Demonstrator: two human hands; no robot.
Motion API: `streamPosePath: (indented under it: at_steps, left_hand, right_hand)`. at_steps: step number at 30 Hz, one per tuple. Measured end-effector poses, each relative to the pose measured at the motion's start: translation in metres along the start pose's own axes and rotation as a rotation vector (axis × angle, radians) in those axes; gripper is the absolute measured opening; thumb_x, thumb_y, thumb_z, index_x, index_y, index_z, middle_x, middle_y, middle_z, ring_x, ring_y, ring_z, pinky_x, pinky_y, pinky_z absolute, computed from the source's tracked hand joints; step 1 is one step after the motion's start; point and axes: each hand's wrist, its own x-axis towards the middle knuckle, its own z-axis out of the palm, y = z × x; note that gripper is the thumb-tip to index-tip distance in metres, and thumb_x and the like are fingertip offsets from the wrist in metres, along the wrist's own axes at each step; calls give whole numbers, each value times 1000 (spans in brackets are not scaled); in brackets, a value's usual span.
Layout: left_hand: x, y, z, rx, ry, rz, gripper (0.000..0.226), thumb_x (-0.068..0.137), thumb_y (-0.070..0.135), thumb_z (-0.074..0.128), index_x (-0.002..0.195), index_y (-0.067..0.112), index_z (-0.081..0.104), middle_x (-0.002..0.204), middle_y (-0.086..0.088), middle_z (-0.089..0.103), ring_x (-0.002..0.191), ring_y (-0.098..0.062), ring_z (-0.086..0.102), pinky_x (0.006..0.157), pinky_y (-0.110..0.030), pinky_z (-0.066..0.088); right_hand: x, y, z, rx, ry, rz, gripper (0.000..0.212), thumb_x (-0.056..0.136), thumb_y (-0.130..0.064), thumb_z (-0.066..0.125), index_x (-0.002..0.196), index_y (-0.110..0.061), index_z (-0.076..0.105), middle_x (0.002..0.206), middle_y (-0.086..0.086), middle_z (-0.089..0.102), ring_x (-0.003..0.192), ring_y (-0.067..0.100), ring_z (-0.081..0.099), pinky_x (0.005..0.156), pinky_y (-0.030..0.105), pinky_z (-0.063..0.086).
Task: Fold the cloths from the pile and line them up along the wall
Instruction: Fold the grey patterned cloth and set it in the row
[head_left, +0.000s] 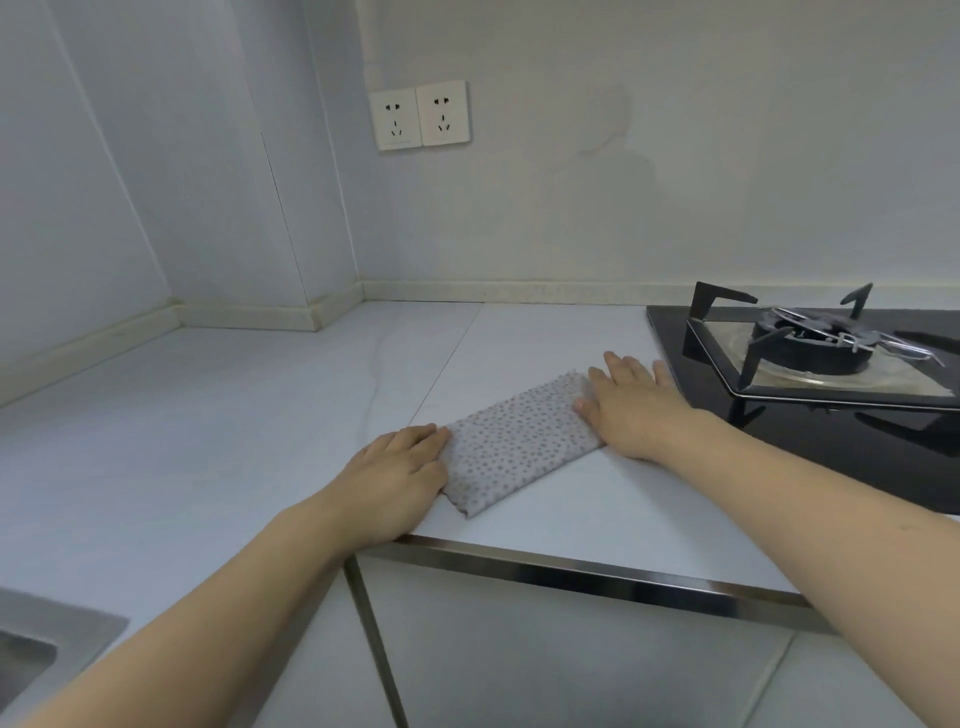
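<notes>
A light grey cloth with small dots (519, 441) lies folded into a long strip on the white counter (260, 415), running diagonally from near the front edge toward the stove. My left hand (400, 473) rests on its near left end, fingers curled at the edge. Pressed flat on the far right end is my right hand (631, 405), fingers spread. No pile of other cloths is in view.
A black gas stove (810, 364) with a burner grate sits at the right, close to my right hand. The wall (571, 182) with two sockets (418, 115) runs behind the counter. A sink corner (36, 649) shows at bottom left. The metal-trimmed counter edge (597, 571) lies just below the cloth.
</notes>
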Motion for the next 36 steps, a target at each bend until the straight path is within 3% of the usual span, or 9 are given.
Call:
streamPosePath:
  at_steps: [3, 5, 12, 15, 18, 23, 28, 32, 36]
  left_hand:
    - [-16, 3, -12, 13, -64, -9, 66, 88, 43, 27, 152, 28, 24, 154, 6, 26, 136, -19, 25, 111, -34, 23]
    - [-31, 5, -16, 53, -53, -13, 78, 72, 46, 33, 149, 32, 31, 144, 6, 35, 127, -19, 31, 103, -33, 27]
    - [-70, 9, -11, 79, 61, 87, 63, 75, 49, 49, 136, 33, 48, 106, 10, 41, 100, -13, 36, 89, -28, 31]
    - [-77, 6, -9, 4, 132, 144, 37, 91, 42, 55, 126, 34, 60, 102, 11, 47, 101, -12, 45, 88, -26, 38]
    - [-81, 0, -6, 7, 202, 222, 28, 98, 34, 51, 122, 38, 65, 108, 14, 54, 105, -10, 52, 88, -24, 42]
    - [-83, -10, -5, 204, 205, 289, 33, 101, 37, 44, 130, 41, 59, 128, 18, 56, 114, -8, 50, 92, -24, 42]
    - [-81, -13, -15, 382, 159, 309, 66, 87, 58, 8, 134, 45, 52, 136, 20, 52, 121, -9, 49, 99, -27, 37]
    - [-78, -10, -22, 411, 126, 322, 40, 101, 45, 29, 136, 45, 50, 143, 20, 46, 129, -6, 42, 106, -28, 32]
    - [-80, -12, -20, 467, 194, 358, 56, 89, 47, 34, 145, 41, 36, 152, 12, 35, 135, -12, 35, 107, -32, 34]
  right_hand:
    - [-43, -22, 0, 155, 318, -184, 50, 93, -18, 42, 142, -13, 36, 148, 6, 32, 135, 25, 30, 114, 37, 22]
    - [-80, -37, -1, 382, 334, -303, 41, 87, -13, 45, 128, -14, 50, 130, 1, 46, 121, 18, 41, 104, 29, 32]
    - [-151, -65, 15, 206, 337, -553, 51, 75, -61, 55, 111, -26, 52, 108, -13, 50, 98, 8, 45, 86, 21, 33]
    - [-157, -70, 23, 167, 488, -568, 28, 78, -47, 58, 92, -22, 54, 91, -7, 54, 82, 15, 51, 72, 27, 44]
    - [-154, -70, 23, 97, 636, -607, 6, 74, -21, 63, 75, -17, 58, 73, -2, 55, 63, 22, 54, 57, 31, 45]
    - [-156, -68, 23, -57, 682, -630, 26, 54, 2, 73, 63, -16, 57, 59, -1, 48, 52, 20, 44, 54, 28, 37]
    - [-157, -67, 23, -155, 701, -681, 29, 46, 6, 62, 62, -16, 55, 58, -1, 47, 50, 20, 43, 54, 26, 33]
    - [-156, -66, 24, -203, 705, -700, 31, 46, 6, 65, 67, -16, 58, 60, -1, 48, 51, 20, 44, 54, 27, 34]
    - [-156, -68, 25, -215, 696, -693, 28, 50, 6, 62, 66, -15, 55, 61, 0, 45, 54, 20, 42, 55, 28, 36]
